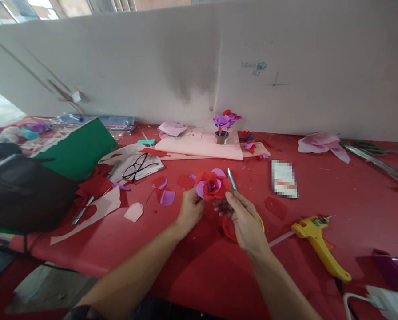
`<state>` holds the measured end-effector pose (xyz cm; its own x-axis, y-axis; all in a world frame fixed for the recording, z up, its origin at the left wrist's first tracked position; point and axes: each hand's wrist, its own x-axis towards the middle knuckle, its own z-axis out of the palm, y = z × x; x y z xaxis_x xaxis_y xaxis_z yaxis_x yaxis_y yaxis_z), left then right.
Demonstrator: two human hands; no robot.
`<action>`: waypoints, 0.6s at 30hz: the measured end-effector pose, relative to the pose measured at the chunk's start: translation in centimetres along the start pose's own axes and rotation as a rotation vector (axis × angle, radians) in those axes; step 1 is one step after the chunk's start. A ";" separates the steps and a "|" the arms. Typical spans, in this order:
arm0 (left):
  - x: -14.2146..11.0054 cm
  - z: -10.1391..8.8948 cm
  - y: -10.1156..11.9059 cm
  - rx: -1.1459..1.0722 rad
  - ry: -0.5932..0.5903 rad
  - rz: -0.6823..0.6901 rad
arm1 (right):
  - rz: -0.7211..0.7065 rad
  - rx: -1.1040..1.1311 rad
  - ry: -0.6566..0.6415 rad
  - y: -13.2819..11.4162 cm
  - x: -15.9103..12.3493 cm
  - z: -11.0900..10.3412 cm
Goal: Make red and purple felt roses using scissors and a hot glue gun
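A handmade artificial rose [212, 186] with red and purple petals faces up in front of me. My left hand [191, 208] is closed around its underside, with the fingertips partly hidden behind the petals. At the right rim, the thumb and fingers of my right hand [247, 220] pinch a red petal. Below that hand on the table lie scissors [231, 179], their blades pointing away from me and their red and yellow handles partly covered. Loose cut petals, among them a purple one [167, 198] and a pale pink one [134, 212], lie to the left.
On the right of the red table [185, 275] rests a yellow glue gun [319, 244], near a white plug [388, 302]. A small pot of finished flowers [221, 137] stands at the back on pink sheets [192, 144]. Glasses [137, 168] and a green sheet [82, 149] are leftward.
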<state>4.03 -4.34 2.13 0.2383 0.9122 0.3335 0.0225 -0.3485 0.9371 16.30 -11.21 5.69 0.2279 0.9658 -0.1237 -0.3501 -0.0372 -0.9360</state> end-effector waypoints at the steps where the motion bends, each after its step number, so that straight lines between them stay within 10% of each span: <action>1: 0.0 0.0 -0.1 0.019 0.015 -0.012 | 0.008 -0.012 0.003 -0.1 -0.1 0.0; 18: 0.5 -0.1 -0.9 -0.004 0.004 -0.010 | 0.014 -0.047 0.015 -0.5 -0.2 0.3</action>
<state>4.09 -3.52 1.46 0.2342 0.9166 0.3241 0.0213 -0.3381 0.9409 16.20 -11.29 6.24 0.2366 0.9613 -0.1410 -0.3103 -0.0627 -0.9486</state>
